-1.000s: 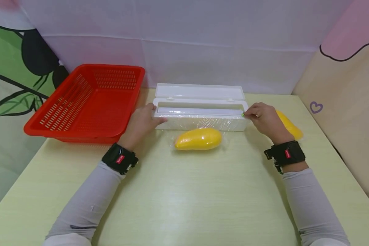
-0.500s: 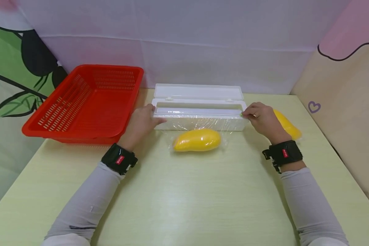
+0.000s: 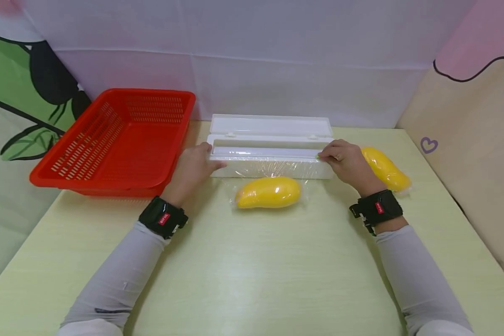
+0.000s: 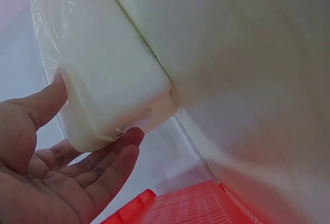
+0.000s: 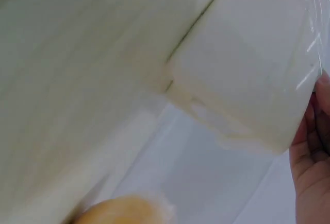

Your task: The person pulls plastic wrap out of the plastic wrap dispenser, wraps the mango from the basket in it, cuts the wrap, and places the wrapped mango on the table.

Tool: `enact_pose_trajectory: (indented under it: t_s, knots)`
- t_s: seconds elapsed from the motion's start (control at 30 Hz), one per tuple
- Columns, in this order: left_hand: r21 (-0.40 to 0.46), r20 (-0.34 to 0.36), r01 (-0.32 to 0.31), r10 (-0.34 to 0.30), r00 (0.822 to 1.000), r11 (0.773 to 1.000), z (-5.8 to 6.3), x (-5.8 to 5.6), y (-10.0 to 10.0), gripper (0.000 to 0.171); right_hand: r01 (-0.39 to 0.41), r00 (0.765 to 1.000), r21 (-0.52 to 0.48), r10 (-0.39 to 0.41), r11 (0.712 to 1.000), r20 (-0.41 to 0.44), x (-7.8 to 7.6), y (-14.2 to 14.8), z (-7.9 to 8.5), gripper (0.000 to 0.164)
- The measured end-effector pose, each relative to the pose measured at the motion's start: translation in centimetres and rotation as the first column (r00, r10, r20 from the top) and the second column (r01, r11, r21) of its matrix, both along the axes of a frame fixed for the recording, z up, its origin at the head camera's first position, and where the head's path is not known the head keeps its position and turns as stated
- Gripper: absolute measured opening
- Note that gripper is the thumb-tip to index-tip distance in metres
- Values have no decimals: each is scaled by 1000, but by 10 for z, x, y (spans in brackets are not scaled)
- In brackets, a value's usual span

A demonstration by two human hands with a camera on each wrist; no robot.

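Observation:
A white cling film dispenser stands at the back of the table, its lid tipped back. Clear cling film runs from its front edge down to a yellow mango, which is covered by the film. My left hand grips the dispenser's left end; in the left wrist view its thumb lies on the film side and the fingers curl under the end. At the front edge, near the right end, my right hand pinches a small green slider, mostly hidden by the fingertips.
A red plastic basket stands on the left, close to my left hand. A second yellow mango, in clear film, lies right of my right hand. Fabric-like walls close off the back and sides of the table.
My right hand has slid a little to the left along the dispenser's front edge with the green slider. More of the second mango shows. The left hand keeps its hold.

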State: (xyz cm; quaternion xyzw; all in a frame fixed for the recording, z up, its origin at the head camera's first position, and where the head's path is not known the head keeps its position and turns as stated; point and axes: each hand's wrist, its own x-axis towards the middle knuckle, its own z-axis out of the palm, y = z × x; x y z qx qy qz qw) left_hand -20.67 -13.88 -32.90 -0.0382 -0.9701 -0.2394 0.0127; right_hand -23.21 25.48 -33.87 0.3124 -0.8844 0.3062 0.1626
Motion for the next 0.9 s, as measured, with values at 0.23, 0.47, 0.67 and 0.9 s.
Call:
enact_pose_trajectory:
  t_s: [0.23, 0.47, 0.67, 0.9]
  knots:
    - [8, 7, 10, -10, 1000, 1000, -2, -1, 1, 59, 5, 999, 29, -6, 1000, 45, 1, -15, 3, 10]
    - [6, -7, 10, -10, 1000, 1000, -1, -2, 1, 60, 0, 999, 43, -1, 999, 33, 2, -18, 4, 9]
    - [11, 1, 2, -2, 1000, 1000, 0, 0, 0, 58, 3, 999, 45, -5, 999, 37, 1, -22, 5, 8]
    - [-16, -44, 20, -21, 999, 1000, 0, 2, 0, 51, 24, 997, 57, -28, 998, 65, 1, -25, 4, 6]
